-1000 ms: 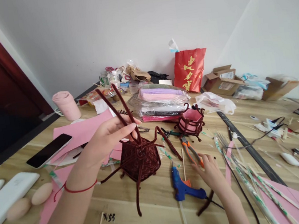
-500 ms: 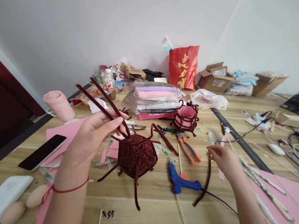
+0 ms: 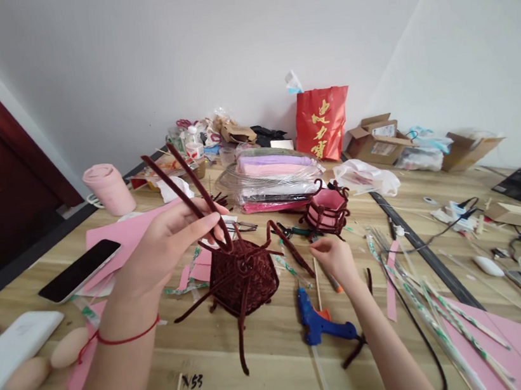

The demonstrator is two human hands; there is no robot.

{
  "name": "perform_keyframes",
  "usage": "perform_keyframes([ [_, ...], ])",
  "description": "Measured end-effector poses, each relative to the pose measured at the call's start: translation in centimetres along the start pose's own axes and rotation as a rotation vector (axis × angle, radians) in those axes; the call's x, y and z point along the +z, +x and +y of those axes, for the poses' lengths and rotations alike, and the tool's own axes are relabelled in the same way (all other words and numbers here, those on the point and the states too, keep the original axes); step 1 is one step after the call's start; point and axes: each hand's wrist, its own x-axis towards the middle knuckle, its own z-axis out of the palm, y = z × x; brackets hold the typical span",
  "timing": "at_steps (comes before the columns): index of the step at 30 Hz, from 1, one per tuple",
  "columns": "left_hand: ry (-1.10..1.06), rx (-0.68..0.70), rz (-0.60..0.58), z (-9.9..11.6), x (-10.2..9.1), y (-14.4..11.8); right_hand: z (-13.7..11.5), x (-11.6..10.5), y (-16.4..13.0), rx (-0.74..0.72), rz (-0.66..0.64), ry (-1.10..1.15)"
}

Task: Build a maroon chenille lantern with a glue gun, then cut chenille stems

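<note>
My left hand (image 3: 184,240) pinches a dark brown fuzzy pipe cleaner (image 3: 167,181), bent so its two ends point up. Below the fingers hangs or rests a six-sided brown woven piece (image 3: 245,280) with several pipe-cleaner legs sticking out; the bend meets its top. My right hand (image 3: 335,262) is over the pliers (image 3: 335,284), its fingertips drawn together; whether anything is between them is hidden. Just left of them, another brown pipe cleaner (image 3: 294,251) runs from the woven piece. A loose brown strip (image 3: 353,354) lies partly behind my right forearm.
A blue glue gun (image 3: 320,321) lies in front, its cord running right. Behind stand a small pink and brown basket (image 3: 327,208), bagged pipe cleaners (image 3: 272,177) and a red bag (image 3: 323,124). A phone (image 3: 81,270) and eggs (image 3: 69,348) are left; pink sheets (image 3: 510,341) lie right.
My right hand has let go of the loose brown strip and moved left to the pliers. My left hand still holds the bent pipe cleaner. The view has shifted slightly.
</note>
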Motion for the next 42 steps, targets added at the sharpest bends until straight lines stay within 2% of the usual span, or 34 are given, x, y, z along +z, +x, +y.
perform_keyframes([
  [6,0.000,0.009,-0.027,0.0,-0.1,-0.1,0.3,1.9,2.1,-0.051,-0.036,-0.049],
  [14,0.039,0.007,0.033,-0.2,-0.1,0.0,0.4,4.0,4.6,-0.191,-0.213,-0.239],
  [24,0.030,-0.002,0.019,0.0,-0.5,-0.1,-1.2,5.8,6.1,-0.120,-0.262,-0.559],
  [29,0.001,0.009,0.006,-0.3,-0.3,0.1,-2.0,5.7,6.1,-0.117,-0.194,-0.533],
  [36,-0.014,-0.007,-0.030,-0.8,-0.1,0.4,-3.0,4.4,6.2,-0.142,0.026,-0.304],
  [39,-0.035,-0.024,-0.020,-1.0,0.4,0.6,-4.2,2.9,6.4,-0.231,0.066,-0.163],
  [42,-0.152,-0.056,0.029,-1.0,1.1,0.7,-6.5,0.7,5.7,-0.386,0.033,-0.038],
])
